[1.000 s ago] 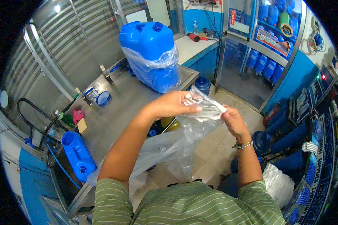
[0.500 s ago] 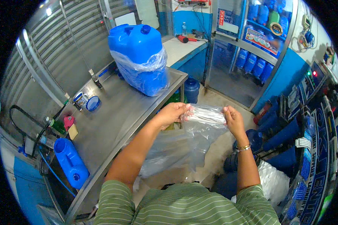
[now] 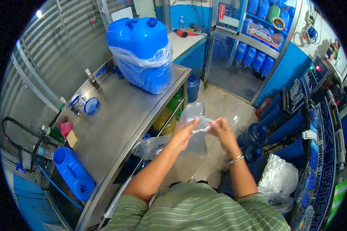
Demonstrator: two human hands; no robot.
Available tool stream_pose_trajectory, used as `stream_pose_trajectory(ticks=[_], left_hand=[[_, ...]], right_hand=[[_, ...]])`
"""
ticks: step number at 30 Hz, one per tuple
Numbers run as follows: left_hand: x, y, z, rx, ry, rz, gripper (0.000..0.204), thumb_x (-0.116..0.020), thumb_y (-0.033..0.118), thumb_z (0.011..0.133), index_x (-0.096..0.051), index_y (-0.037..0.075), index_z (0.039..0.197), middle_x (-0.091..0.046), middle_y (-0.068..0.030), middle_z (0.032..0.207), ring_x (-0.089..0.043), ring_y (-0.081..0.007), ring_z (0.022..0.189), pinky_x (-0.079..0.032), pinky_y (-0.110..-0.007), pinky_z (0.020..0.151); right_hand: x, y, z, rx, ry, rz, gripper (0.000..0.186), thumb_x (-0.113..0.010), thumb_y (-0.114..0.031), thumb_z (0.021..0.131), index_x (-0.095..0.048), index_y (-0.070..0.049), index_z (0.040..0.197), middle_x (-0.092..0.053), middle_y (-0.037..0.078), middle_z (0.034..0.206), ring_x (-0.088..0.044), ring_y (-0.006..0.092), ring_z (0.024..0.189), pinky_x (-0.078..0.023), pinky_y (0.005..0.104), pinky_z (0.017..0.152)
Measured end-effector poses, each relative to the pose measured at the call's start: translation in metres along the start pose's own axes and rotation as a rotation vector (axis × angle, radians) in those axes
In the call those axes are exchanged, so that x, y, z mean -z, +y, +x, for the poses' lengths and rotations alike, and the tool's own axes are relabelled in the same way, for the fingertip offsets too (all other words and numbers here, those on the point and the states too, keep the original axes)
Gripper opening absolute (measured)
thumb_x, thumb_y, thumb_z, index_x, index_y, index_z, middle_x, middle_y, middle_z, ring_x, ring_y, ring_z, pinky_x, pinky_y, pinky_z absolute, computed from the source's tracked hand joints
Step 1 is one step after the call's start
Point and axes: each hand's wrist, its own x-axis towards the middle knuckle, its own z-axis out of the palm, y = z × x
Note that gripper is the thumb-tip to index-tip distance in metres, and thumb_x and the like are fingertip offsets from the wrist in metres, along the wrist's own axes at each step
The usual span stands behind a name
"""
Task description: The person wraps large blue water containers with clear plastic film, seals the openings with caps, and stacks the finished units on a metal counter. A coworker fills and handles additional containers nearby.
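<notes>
A thin see-through plastic bag [image 3: 152, 147] is bunched between my hands in front of my body. My left hand [image 3: 183, 134] is closed on its gathered part, thumb on top. Close by on the right, my right hand [image 3: 223, 133] pinches the same bunched plastic; its fingertips are partly blurred. One loose end of the bag puffs up beyond my hands, and the other hangs to the left by the table edge. On the steel table [image 3: 115, 119] stands a big blue jerrycan [image 3: 140, 50], its lower half wrapped in see-through film.
A second blue jug [image 3: 74, 173] lies at the table's near left. A blue-rimmed bowl [image 3: 91, 106], a mug [image 3: 78, 103] and a sponge [image 3: 72, 139] sit along the wall side. Dark blue water bottles [image 3: 254, 134] and a white bundle [image 3: 279, 175] are at right. A glass door [image 3: 235, 57] stands ahead.
The plastic was stretched wide in pleats between my hands; now it is gathered into a narrow bunch. My hands have come closer together, and the view has shifted slightly.
</notes>
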Motion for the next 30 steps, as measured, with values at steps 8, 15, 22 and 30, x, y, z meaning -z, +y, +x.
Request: stream_pose_trajectory(ticks=[8, 15, 22, 30], left_hand=[[0.061, -0.034, 0.02, -0.112, -0.119, 0.856, 0.078, -0.075, 0.033, 0.078, -0.034, 0.005, 0.138, -0.049, -0.0159, 0.118, -0.048, -0.0225, 0.109, -0.042, -0.038, 0.092], [-0.012, -0.034, 0.039, -0.632, -0.561, 0.664, 0.067, -0.069, 0.021, 0.084, -0.036, 0.012, 0.141, -0.051, -0.0105, 0.124, -0.049, -0.0232, 0.119, -0.041, -0.034, 0.095], [-0.081, -0.006, 0.091, -0.386, -0.531, 0.751, 0.026, -0.058, 0.015, 0.089, -0.05, 0.011, 0.114, -0.057, -0.0088, 0.097, -0.057, -0.0221, 0.091, -0.044, -0.033, 0.083], [-0.099, 0.038, 0.157, -0.972, -0.663, 1.449, 0.015, -0.051, 0.009, 0.086, -0.062, 0.014, 0.095, -0.051, -0.0125, 0.096, -0.054, -0.0307, 0.09, -0.045, -0.037, 0.079]], right_hand=[[0.073, -0.053, 0.031, -0.198, 0.192, 0.503, 0.016, -0.056, -0.028, 0.094, -0.05, -0.017, 0.084, -0.047, -0.006, 0.064, -0.038, 0.0049, 0.048, -0.03, 0.0203, 0.04], [0.09, -0.11, 0.003, -0.129, 0.002, 0.162, 0.017, -0.05, -0.033, 0.095, -0.054, -0.016, 0.093, -0.049, -0.007, 0.068, -0.036, 0.0044, 0.049, -0.027, 0.0212, 0.045], [0.121, -0.116, -0.039, 0.348, 0.153, -0.748, 0.06, -0.076, -0.024, 0.076, -0.045, -0.002, 0.122, -0.054, 0.01, 0.109, -0.054, 0.0244, 0.096, -0.046, 0.0347, 0.083], [0.181, -0.019, -0.039, -0.343, 0.108, -0.144, 0.047, -0.056, -0.041, 0.093, -0.056, -0.002, 0.119, -0.062, 0.007, 0.104, -0.056, 0.0144, 0.096, -0.046, 0.0287, 0.082]])
